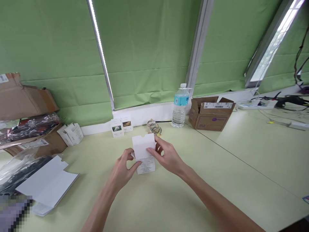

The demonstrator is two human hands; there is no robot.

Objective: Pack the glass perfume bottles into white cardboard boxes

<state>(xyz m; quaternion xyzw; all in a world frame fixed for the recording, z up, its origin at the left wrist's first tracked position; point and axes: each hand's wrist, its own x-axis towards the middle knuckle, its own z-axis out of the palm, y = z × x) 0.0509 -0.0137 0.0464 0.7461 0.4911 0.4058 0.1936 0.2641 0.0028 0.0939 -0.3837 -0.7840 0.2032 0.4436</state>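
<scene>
A small white paper box (145, 156) with printed text on its lower part is held upright above the pale table, its top flap notched. My left hand (123, 170) grips its left side, thumb at the lower left edge. On the upper right, my right hand (167, 154) pinches the box, with the thumb across its front. Just behind the box lie some small shiny round items (154, 126), partly hidden. Farther back stand two small white boxes with pictures, one with a white flower (117, 128) and one with an orange picture (127, 124).
Behind stand a water bottle (180, 108) and an open brown carton (211, 115). At left are larger cartons (51, 141), white open boxes (71, 134) and flat white card sheets (48, 183). A power strip (257, 104) with cables lies far right.
</scene>
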